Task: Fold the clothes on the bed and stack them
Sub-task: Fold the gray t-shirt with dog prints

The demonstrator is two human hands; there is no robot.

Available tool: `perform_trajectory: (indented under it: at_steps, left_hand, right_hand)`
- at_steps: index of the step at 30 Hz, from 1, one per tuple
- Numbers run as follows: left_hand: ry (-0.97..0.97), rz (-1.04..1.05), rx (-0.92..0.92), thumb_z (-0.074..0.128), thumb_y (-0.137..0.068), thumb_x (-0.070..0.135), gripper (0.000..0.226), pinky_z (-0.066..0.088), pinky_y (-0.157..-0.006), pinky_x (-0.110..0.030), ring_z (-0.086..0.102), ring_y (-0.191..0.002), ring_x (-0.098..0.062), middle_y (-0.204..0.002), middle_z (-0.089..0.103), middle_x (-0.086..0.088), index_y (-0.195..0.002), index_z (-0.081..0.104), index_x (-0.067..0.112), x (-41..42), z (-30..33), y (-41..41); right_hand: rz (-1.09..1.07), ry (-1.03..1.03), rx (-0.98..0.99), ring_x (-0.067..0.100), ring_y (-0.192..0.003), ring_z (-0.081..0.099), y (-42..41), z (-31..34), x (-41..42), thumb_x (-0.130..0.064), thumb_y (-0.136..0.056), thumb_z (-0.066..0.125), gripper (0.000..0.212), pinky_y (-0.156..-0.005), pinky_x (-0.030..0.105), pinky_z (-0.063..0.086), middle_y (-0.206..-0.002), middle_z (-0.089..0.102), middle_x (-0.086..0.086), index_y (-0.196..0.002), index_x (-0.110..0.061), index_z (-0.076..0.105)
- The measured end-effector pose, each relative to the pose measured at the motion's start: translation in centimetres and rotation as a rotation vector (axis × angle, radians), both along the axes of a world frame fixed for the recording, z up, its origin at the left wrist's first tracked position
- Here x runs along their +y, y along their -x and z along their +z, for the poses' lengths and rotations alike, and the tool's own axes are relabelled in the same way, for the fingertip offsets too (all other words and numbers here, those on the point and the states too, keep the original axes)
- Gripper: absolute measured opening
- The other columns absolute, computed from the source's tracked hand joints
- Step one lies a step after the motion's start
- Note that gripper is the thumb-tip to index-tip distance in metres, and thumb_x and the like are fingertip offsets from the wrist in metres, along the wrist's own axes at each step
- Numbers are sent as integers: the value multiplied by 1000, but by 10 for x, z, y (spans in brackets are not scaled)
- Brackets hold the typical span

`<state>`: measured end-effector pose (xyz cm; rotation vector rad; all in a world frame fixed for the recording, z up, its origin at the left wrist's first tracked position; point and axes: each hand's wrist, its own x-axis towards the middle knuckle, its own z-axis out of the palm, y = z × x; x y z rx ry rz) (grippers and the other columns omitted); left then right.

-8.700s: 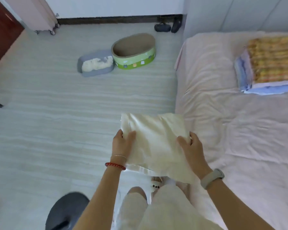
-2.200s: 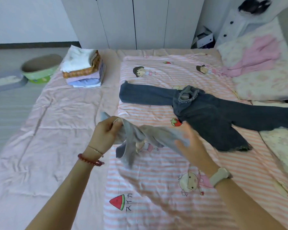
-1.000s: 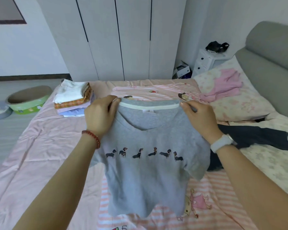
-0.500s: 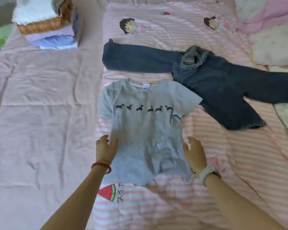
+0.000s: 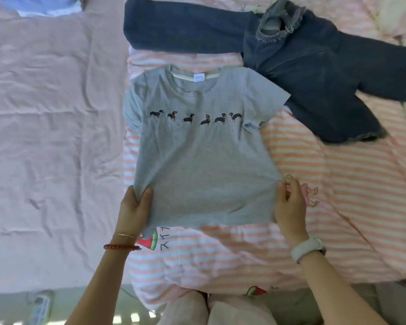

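Note:
A grey T-shirt with a row of small dogs across the chest lies flat, front up, on the pink striped blanket, collar away from me. My left hand pinches its lower left edge between thumb and fingers. My right hand grips the lower right edge. Dark blue jeans lie spread out beyond the shirt, touching its right sleeve. The bottom of the stack of folded clothes shows at the top left corner.
A plain pink sheet covers the left half of the bed. The bed's near edge runs along the bottom, with my knees and the floor below it. A pale pillow or quilt lies at the top right.
Both hands, which lay open beside the shirt's hem half a second ago, now hold its lower side edges. The shirt lies smoother, and the view has come closer.

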<state>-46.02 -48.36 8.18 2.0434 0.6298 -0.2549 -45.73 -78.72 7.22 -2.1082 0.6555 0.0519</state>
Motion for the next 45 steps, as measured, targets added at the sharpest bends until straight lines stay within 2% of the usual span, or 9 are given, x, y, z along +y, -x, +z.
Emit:
perform_trajectory:
  at_steps: [7, 13, 18, 22, 25, 30, 35, 40, 45]
  left_hand:
    - [-93, -119, 354, 56, -91, 26, 22, 35, -62, -31, 50, -75, -24, -76, 54, -5, -86, 53, 5, 6, -23, 39]
    - [157, 73, 315, 64, -83, 27, 29, 42, -60, -30, 49, -68, -18, -75, 54, -4, -91, 54, 1, -1, -31, 83]
    - [-4, 105, 273, 50, -94, 21, 18, 41, -35, -24, 52, -48, -28, -77, 53, -16, -99, 46, 4, -2, -34, 98]
    - [-344, -27, 512, 50, -93, 32, 38, 43, -73, -38, 58, -91, -44, -104, 61, -25, -123, 44, 9, 3, -40, 102]
    - [-608, -86, 446, 57, -88, 29, 38, 41, -73, -43, 55, -98, -42, -108, 58, -25, -115, 47, 6, -9, -33, 98]
    - [-815, -632, -105, 65, -74, 27, 56, 39, -94, -57, 43, -123, -47, -135, 47, -23, -127, 56, 11, -41, -39, 90]
    - [-790, -988, -97, 75, -68, 36, 48, 39, -92, -64, 48, -121, -43, -130, 55, -16, -113, 68, 22, -46, -54, 95]
    - [-651, -861, -151, 47, -77, 38, 33, 47, -77, -49, 65, -93, -33, -100, 69, -8, -73, 74, 20, -46, -34, 64]
    - [-650, -788, -175, 71, -75, 17, 39, 38, -93, -60, 48, -120, -42, -129, 54, -19, -113, 65, 11, -83, -38, -19]
  right_hand:
    - [274, 353, 293, 32, -61, 53, 47, -12, -37, -26, -99, 38, 26, -49, 30, 29, -58, 47, 4, -93, -7, 55]
    - [78, -104, 285, 17, -66, 46, 62, -27, -34, -20, -97, 43, 15, -53, 26, 36, -74, 48, 1, -90, -8, 45]
    - [58, -48, 217, 11, -65, 49, 76, -29, -43, -19, -96, 45, 11, -52, 19, 37, -76, 52, -4, -100, -10, 50]
    - [174, 175, 387, 31, -79, 57, 89, -35, -45, -23, -98, 43, 24, -62, 32, 39, -88, 59, 8, -111, -5, 52]
    - [197, 453, 382, 36, -94, 56, 93, -31, -39, -12, -93, 49, 23, -74, 41, 43, -108, 58, 15, -113, -4, 55]
    - [655, 617, 114, 38, -130, 38, 91, -32, -14, -10, -84, 56, 48, -106, 56, 26, -139, 44, 17, -131, -11, 50]
    - [1087, 631, 418, 28, -138, -24, 104, -49, -9, -34, -96, 33, 55, -114, 47, -6, -152, -21, 2, -148, -31, 14]
    - [840, 453, 172, 35, -123, 47, 80, -25, -2, -14, -88, 57, 24, -93, 47, 46, -133, 52, 14, -110, -12, 66]
    - [263, 222, 33, 26, -109, 53, -17, -16, -4, -8, -94, 45, 27, -83, 33, 46, -117, 56, 13, -118, -2, 57]
